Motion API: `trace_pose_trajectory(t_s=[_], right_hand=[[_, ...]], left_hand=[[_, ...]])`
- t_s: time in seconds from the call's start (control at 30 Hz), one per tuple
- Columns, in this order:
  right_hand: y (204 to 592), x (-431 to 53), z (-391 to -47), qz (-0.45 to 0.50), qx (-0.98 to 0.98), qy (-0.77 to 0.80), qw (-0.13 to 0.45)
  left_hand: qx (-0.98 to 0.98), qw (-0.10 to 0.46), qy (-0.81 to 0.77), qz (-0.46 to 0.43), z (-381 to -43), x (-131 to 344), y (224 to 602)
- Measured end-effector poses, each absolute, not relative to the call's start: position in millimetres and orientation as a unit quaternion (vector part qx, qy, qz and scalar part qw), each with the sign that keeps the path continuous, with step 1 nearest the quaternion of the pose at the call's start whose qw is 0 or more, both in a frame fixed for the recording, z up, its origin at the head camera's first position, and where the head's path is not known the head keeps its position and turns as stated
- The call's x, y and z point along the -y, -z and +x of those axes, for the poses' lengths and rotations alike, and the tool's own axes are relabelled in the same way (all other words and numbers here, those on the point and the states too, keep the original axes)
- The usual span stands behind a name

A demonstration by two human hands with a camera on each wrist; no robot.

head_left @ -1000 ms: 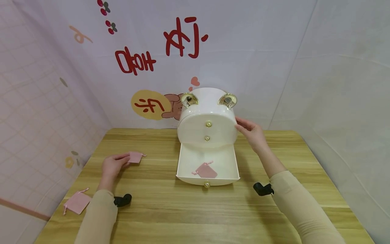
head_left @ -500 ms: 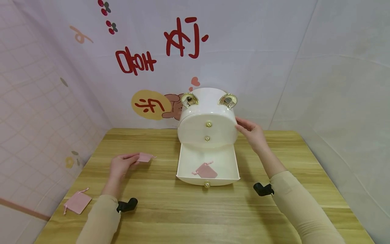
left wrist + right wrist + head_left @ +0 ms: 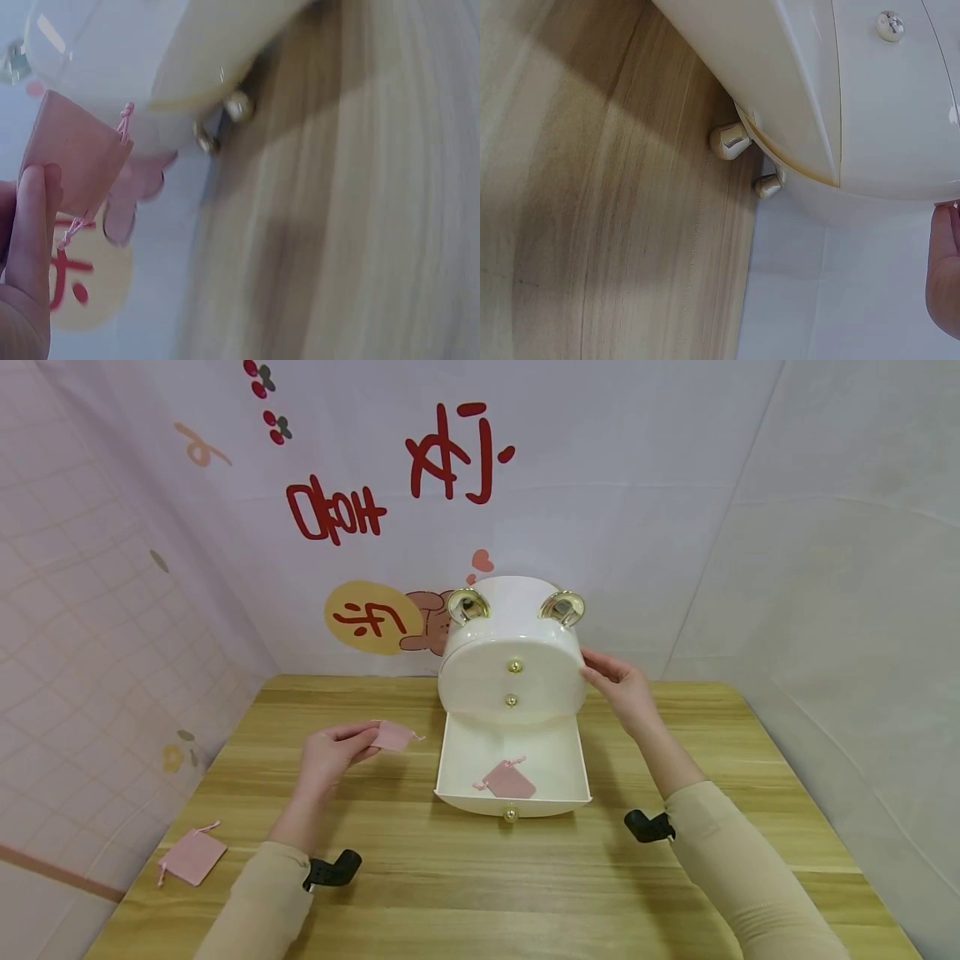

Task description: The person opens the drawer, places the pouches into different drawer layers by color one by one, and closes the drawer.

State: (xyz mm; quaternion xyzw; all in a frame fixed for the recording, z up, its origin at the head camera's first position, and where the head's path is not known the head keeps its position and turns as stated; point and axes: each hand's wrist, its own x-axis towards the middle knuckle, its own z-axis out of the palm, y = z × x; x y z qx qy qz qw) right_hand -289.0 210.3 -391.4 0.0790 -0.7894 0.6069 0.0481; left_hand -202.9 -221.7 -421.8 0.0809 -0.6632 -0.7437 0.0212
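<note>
My left hand (image 3: 330,756) pinches a small pink drawstring pouch (image 3: 393,737) by its edge, held above the table to the left of the white storage box (image 3: 512,677). In the left wrist view the pouch (image 3: 75,150) shows its pink cords, with a finger laid along it. The box has gold ear-like rings on top, and its bottom drawer (image 3: 457,760) is pulled out. Inside that drawer lies another pink pouch (image 3: 510,779). My right hand (image 3: 626,693) touches the right side of the box with its fingertips. In the right wrist view only part of this hand (image 3: 945,277) shows.
A further pink pouch (image 3: 193,857) lies on the wooden table (image 3: 480,885) near its left edge. A printed cloth (image 3: 622,527) hangs behind the box. Small gold feet (image 3: 730,141) hold the box off the tabletop.
My left hand has carried its pouch rightward, from the left part of the table closer to the drawer. The right hand, the box and the other pouches stay where they were.
</note>
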Motion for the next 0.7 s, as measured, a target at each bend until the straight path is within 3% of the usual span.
trace_pose_trajectory(t_s=[0.7], right_hand=[[389, -210, -287, 0.077, 0.793, -0.602, 0.050]], left_hand=[[0.658, -0.021, 0.752, 0.044, -198, 147, 412]])
